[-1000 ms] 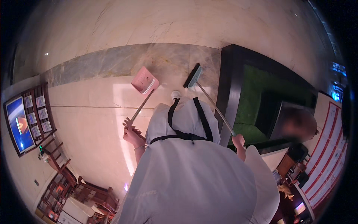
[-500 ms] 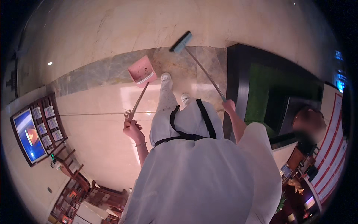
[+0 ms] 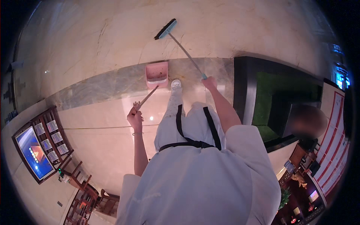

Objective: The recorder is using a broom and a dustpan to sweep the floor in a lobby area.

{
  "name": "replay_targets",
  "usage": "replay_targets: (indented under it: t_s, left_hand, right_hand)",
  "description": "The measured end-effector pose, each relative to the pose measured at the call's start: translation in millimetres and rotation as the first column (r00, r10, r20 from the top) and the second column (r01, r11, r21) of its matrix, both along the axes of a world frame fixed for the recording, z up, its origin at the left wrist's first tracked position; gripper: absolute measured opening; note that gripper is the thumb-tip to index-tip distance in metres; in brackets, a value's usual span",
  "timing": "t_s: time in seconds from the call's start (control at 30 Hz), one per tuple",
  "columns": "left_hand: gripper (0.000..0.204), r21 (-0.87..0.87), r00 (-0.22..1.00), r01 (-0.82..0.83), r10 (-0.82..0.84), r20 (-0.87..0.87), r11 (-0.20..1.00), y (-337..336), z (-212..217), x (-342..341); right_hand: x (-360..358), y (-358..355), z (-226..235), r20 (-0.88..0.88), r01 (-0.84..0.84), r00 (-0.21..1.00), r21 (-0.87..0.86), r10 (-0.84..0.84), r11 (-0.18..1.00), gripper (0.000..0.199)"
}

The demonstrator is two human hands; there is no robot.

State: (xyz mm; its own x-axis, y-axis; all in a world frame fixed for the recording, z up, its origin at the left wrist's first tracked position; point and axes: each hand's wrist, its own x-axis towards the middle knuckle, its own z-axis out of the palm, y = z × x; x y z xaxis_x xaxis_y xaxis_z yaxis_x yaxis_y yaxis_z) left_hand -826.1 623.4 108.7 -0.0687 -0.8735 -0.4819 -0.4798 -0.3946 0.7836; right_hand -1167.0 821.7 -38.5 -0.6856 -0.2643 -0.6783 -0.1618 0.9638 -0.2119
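My outstretched right hand (image 3: 209, 83) is closed around the broom (image 3: 167, 29), my left hand (image 3: 135, 116) around the dustpan (image 3: 156, 72) handle. The broom has swung forward.

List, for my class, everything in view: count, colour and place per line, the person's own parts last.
Broom: 1, pale blue and black, top centre
Dustpan: 1, pink, upper centre
Floor: 1, beige with a grey band, throughout
Screen: 1, mostly blue, left
Rack: 1, dark brown, beside the screen
Wooden furniture: several pieces, brown, lower left
Framed structure: 1, black and green, right
Blurred round shape: 1, brownish, right
Striped board: 1, red and white, far right
Figure: 1, golden, lower right
Plant: 1, green, lower right
Lit panel: 1, pinkish, lower right
Clothing: 1 outfit, white with black straps, centre
Shoe: 1, white, right of the dustpan
Left hand: 1, bare, holding the dustpan
Right hand: 1, bare, holding the broom
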Motion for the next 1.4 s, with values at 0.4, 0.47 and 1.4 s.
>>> replay_targets:
  t_s: [0.4,0.47,1.4]
  left_hand:
    - [0.043,0.101,0.939,0.329,-0.337,0.077,0.939,-54,3,-23]
    - [0.042,0.144,0.916,0.376,-0.391,0.09,0.915,-57,-6,-35]
    - [0.019,0.151,0.743,0.666,-0.668,-0.044,0.731,-51,-15,-180]
  right_hand:
    - [-24,111,11,0.081,-0.002,0.997,0.157,-0.011,0.988,0.073]
    - [19,175,6,0.077,0.15,0.983,0.214,-0.169,0.965,0.073]
    - [132,189,20,-0.083,0.754,0.649,0.197,-0.756,0.626,0.051]
